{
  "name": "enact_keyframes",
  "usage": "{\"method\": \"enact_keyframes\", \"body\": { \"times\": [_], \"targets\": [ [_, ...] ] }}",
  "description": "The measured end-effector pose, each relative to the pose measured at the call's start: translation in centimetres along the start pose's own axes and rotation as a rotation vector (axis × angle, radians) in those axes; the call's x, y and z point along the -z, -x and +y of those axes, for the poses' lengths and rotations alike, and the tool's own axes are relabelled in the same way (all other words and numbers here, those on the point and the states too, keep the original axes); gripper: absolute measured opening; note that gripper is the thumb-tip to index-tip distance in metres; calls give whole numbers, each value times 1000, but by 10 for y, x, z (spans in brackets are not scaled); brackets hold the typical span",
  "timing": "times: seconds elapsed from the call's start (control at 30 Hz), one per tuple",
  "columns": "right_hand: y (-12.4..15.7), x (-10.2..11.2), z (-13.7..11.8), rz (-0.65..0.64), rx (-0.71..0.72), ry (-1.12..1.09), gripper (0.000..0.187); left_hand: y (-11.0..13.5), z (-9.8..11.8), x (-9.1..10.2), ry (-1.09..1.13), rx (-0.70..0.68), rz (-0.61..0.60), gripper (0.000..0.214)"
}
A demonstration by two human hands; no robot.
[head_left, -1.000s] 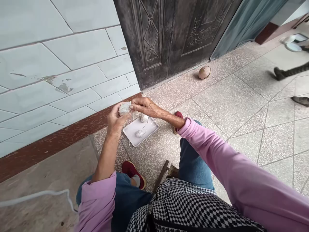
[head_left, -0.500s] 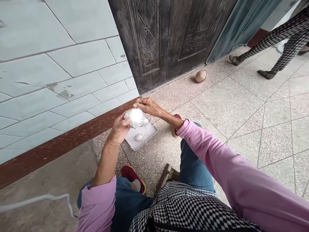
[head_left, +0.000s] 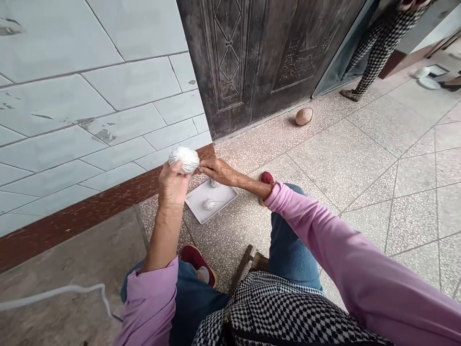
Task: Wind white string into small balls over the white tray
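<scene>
Left hand (head_left: pixel 174 188) was closed around a ball of white yarn (head_left: pixel 184 159), fingers curled beneath it, lifting it well clear of the floor. Its soft, ridged strands formed a slightly lumpy round. At the far left, a white cable (head_left: pixel 57 290) wandered across smooth grey concrete (head_left: pixel 72 250). Above, chipped pale glazed wall tiles (head_left: pixel 90 101) met a reddish-brown skirting band (head_left: pixel 108 211), whose upper edge ran just behind the ball.

Below the ball, a shallow white rectangular tray (head_left: pixel 225 201) sat on speckled terrazzo (head_left: pixel 324 158). One smaller yarn ball (head_left: pixel 209 204) lay near the tray's middle, and another lay by its far edge, under the right hand (head_left: pixel 220 172). That hand stretched out almost flat, its fingers narrowly together and reaching the big ball's right side; contact could not be told.

Farther right, open terrazzo spread past a tan rounded object (head_left: pixel 304 116) near the dark embossed metal door (head_left: pixel 252 57), where a co-worker's checked trouser legs (head_left: pixel 374 53) stood.
</scene>
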State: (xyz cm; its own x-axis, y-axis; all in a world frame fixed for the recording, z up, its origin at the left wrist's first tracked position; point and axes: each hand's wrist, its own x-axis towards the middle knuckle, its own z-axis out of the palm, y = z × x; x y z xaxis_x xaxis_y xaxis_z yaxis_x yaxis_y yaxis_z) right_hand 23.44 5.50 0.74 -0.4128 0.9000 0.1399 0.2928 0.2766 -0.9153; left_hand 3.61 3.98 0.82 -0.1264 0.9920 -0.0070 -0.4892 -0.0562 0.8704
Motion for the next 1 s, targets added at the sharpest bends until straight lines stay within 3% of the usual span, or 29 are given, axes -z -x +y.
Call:
{"method": "enact_keyframes", "body": {
  "times": [0.13, 0.27, 0.4, 0.5, 0.7, 0.87, 1.0],
  "targets": [
    [5, -7, -4, -181, 73, 89, 32, -12, -13, 14, -127, -96, 120, 78],
    [6, -2, -14, -196, 60, 3, 32, -16, -19, 23, -345, -180, 176, 93],
    [0, 13, -18, -71, 72, -110, 41, -4, -8, 22, -523, -24, 2, 88],
    [-5, 26, -15, 13, 60, -174, 49, 10, 4, 15, -483, 127, -143, 83],
    [-4, 34, -13, 15, 64, -211, 60, 23, 17, 5, -481, 316, -306, 83],
    [-3, 28, -20, 25, -1, -207, 61, 18, 14, 13, -358, 304, -323, 81],
    [-12, 26, -15, 44, -79, -232, 49, 15, 14, 15, -229, 280, -326, 76]
  ]
}}
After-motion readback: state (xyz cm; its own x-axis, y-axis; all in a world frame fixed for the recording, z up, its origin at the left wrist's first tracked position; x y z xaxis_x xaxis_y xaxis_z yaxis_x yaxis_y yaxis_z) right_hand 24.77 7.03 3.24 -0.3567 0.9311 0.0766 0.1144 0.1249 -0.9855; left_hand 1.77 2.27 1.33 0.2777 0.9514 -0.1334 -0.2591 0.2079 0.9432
